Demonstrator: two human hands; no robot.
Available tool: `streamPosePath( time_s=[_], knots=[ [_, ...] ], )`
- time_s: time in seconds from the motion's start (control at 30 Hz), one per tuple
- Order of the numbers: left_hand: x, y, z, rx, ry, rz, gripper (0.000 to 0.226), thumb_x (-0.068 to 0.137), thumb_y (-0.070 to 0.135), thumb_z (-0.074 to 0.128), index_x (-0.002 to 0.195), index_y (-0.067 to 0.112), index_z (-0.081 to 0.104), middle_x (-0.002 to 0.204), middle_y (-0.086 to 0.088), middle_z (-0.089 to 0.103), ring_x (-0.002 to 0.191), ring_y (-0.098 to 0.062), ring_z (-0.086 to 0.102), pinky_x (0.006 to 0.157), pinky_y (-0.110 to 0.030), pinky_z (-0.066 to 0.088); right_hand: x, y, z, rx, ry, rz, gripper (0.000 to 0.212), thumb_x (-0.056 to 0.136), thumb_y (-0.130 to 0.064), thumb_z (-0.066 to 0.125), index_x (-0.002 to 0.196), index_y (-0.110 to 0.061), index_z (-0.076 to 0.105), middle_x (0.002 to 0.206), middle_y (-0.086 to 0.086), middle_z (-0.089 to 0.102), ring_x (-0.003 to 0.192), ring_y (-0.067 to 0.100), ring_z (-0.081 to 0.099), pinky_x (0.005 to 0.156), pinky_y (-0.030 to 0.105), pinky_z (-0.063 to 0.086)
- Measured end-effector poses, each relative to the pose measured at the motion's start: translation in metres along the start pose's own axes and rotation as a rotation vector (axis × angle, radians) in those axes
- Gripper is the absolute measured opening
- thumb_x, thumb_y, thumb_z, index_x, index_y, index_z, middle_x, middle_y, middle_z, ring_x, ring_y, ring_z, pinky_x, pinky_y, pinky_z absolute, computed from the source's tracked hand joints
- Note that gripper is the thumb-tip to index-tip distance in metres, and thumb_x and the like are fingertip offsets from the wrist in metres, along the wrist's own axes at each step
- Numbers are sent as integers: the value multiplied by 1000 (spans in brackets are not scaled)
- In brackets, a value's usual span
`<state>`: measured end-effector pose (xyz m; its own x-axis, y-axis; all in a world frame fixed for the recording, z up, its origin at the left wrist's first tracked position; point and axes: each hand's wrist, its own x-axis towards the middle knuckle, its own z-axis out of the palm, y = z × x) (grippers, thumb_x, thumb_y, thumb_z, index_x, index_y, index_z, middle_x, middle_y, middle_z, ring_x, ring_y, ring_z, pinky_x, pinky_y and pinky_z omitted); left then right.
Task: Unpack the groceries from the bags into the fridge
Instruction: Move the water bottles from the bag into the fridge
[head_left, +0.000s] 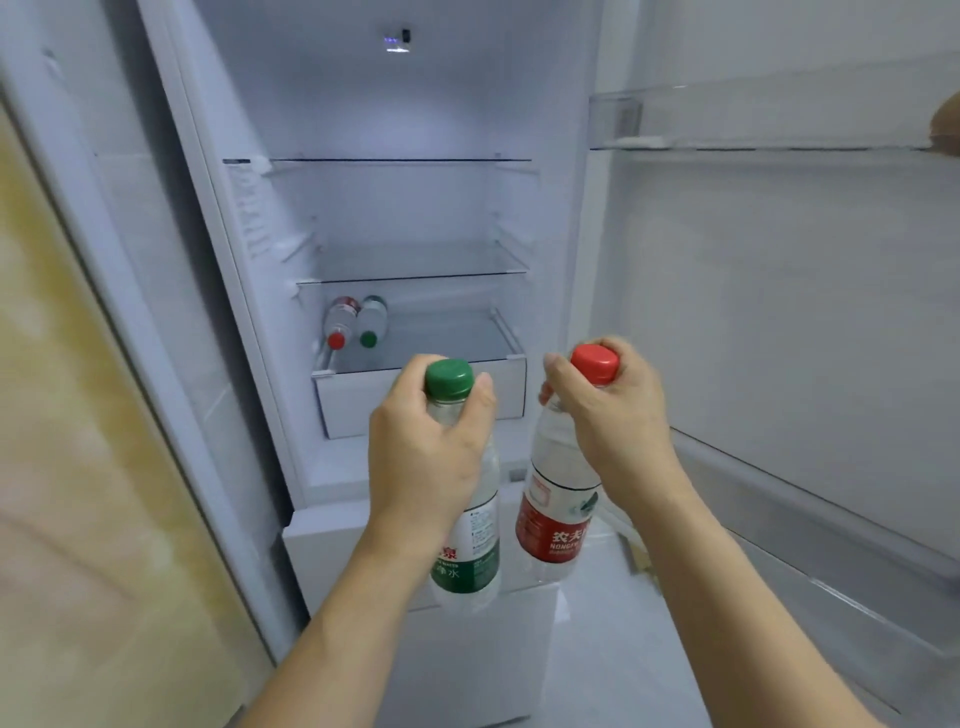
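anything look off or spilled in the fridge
Nothing stands out: no spill shows. Two bottles, red-capped and green-capped, lie on their sides in the bottom compartment, caps on, side by side.

We read "农夫" and "NONGF…" on red-label bottle (552, 525); "水" on green-label bottle (467, 569); rest too blurred.

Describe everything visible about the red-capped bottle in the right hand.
The red-capped bottle is clear plastic, apparently filled with water, with a ribbed red screw cap and a red label bearing white Chinese characters and partial Latin lettering. It hangs roughly upright, slightly tilted, in front of the open fridge, resting on nothing. The right hand grips its neck and shoulder, fingers curled just below the cap. It does not touch the green-capped bottle beside it.
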<state>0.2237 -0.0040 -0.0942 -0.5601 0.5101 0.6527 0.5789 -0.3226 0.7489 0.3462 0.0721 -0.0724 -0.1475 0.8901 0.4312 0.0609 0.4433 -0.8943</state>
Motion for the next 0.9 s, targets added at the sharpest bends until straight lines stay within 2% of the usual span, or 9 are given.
streamPosePath(
  time_s=[0.13,0.23,0.3,0.43,0.53,0.6,0.7,0.8,0.9],
  knots=[
    [34,-38,-11,56,48,-26,20,87,33,67,76,23,54,67,9,60,65,-9,56,60,-18,43,33,10,44,34,23,-2,19,84,-26,66,72,-19,54,68,7,68,71,28,66,76,48,55],
    [58,-67,-13,82,121,-54,19,83,36,60,74,25,48,68,14,58,64,-8,53,59,-16,40,58,22,73,37,25,0,19,85,-28,66,75,-18,53,72,8,68,73,27,64,73,40,52],
    [74,-84,-12,82,158,-70,20,83,37,60,75,23,49,70,10,58,65,-11,54,60,-20,43,74,31,92,45,22,-5,20,87,-29,65,76,-17,53,76,11,68,75,27,62,70,34,50],
    [105,-119,-6,67,219,-89,23,87,40,61,80,21,51,71,3,63,72,-20,61,66,-30,49,110,53,126,48,33,-24,22,85,-34,65,74,-19,53,78,11,66,72,25,59,69,35,48],
    [130,-136,3,62,265,-89,23,92,35,65,87,18,51,74,7,61,70,-10,59,64,-17,45,137,66,146,64,74,-40,21,84,-32,65,74,-17,55,73,5,63,69,19,58,67,33,46],
    [142,-143,8,59,300,-70,21,93,29,65,89,15,50,72,10,56,66,-5,53,61,-12,40,151,71,156,93,106,-44,22,85,-29,66,77,-11,57,71,2,60,65,12,54,64,24,43],
    [165,-164,15,35,344,-20,22,94,29,65,92,14,49,77,6,61,72,-7,57,67,-16,44,178,81,178,136,186,-38,20,86,-25,68,79,-8,58,66,-4,56,60,5,49,58,11,37],
    [188,-187,21,-14,343,55,15,94,28,62,93,22,48,83,16,64,77,-6,60,73,-16,45,196,90,199,207,289,-30,20,86,-19,68,74,-19,52,63,-10,51,58,3,46,59,9,38],
    [212,-212,32,-55,312,134,13,95,19,62,98,15,49,86,21,62,81,-5,61,79,-15,44,214,102,215,278,410,-35,28,85,-10,68,73,-24,48,64,-12,48,56,0,46,60,8,38]
  ],
)
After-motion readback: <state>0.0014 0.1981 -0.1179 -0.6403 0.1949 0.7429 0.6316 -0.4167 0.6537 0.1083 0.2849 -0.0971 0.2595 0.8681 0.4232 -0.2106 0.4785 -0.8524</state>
